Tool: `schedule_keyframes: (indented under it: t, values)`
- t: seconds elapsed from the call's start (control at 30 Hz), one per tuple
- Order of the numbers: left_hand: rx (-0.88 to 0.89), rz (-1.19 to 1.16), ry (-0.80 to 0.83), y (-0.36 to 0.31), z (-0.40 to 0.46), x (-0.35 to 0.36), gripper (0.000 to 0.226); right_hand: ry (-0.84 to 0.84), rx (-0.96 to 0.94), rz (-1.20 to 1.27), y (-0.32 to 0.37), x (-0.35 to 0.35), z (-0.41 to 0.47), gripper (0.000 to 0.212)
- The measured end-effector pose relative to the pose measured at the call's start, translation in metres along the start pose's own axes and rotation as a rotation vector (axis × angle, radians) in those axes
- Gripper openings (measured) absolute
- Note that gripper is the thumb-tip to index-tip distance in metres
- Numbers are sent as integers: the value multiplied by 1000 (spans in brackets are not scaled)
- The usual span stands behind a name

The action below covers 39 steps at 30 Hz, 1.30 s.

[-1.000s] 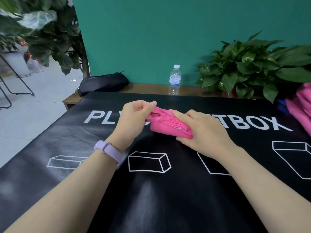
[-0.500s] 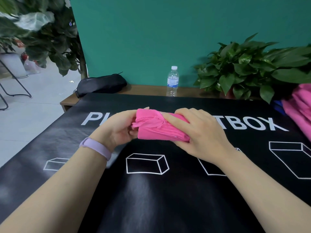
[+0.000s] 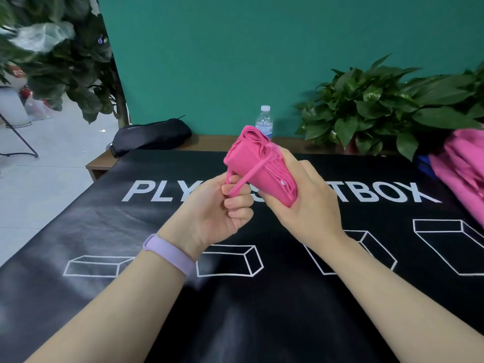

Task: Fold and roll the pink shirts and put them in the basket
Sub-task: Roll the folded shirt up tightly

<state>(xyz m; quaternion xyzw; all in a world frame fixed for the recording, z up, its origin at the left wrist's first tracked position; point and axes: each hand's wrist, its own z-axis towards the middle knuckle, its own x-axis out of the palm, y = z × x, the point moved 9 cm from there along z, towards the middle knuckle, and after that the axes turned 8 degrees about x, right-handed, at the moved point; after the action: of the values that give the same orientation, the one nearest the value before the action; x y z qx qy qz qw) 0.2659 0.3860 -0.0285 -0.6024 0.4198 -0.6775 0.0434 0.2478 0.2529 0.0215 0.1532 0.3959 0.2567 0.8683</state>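
A tightly rolled pink shirt (image 3: 251,158) is held up above the black table cover, tilted with one end pointing up. My right hand (image 3: 306,197) grips the roll from the right and below. My left hand (image 3: 222,210) pinches a thin pink strap or edge of the shirt (image 3: 243,183) that runs across the roll. More pink shirts (image 3: 463,169) lie in a heap at the right edge of the table. No basket shows in this view.
The black cover (image 3: 157,323) has white lettering and box outlines. Behind it a wooden bench holds a water bottle (image 3: 264,121) and a black bag (image 3: 152,136). A leafy plant (image 3: 379,108) stands at the back right, another plant at the far left.
The roll has been lifted off the table and turned upright. My left hand has shifted from the roll's left end to pulling a thin strap across it.
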Motion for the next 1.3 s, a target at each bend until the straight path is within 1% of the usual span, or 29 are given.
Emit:
schedule_keyframes:
  t: [0.07, 0.17, 0.23, 0.37, 0.47, 0.57, 0.67, 0.73, 0.8, 0.87, 0.93, 1.0, 1.1, 1.17, 1.23, 1.3]
  values:
    - [4, -22, 12, 0, 0, 4, 31, 1, 77, 42, -4, 1, -2, 80]
    - [44, -16, -16, -2, 1, 2, 28, 12, 153, 106, -8, 4, -3, 76]
    - [83, 8, -57, -5, 2, -2, 24, 28, 177, 156, -9, 4, -4, 75]
    - [133, -25, -91, -12, 3, -6, 18, 67, 229, 370, -6, 9, -9, 74]
    - [153, -74, -121, -15, 3, -12, 18, 81, 224, 421, 0, 13, -13, 72]
    - [170, -105, -162, -18, 3, -18, 14, 102, 217, 407, 1, 16, -14, 73]
    - [173, -88, -218, -19, 0, -24, 10, 90, 201, 318, 2, 16, -13, 76]
    - [124, -61, -237, -9, -1, -22, 7, 77, 242, 334, -4, 17, -12, 72]
    - [50, -36, -237, 12, -2, -13, 10, 58, 318, 375, -14, 16, -11, 66]
    - [1, -30, -246, 30, -3, -5, 13, 33, 358, 352, -22, 14, -10, 62]
    - [-7, -32, -257, 38, -4, 0, 14, 28, 373, 320, -25, 13, -10, 68]
    - [15, -27, -265, 35, -4, 0, 17, 27, 376, 269, -26, 13, -9, 74]
    - [43, -20, -253, 30, -7, 0, 28, 6, 400, 185, -35, 9, -5, 81]
    - [69, -3, -219, 28, -6, 3, 24, 4, 456, 192, -45, 6, -3, 85]
    - [149, 53, -215, 17, -3, 2, 18, 7, 470, 207, -47, 5, -3, 82]
    - [252, 92, -260, 0, -1, -6, 22, 24, 441, 202, -39, 7, -5, 78]
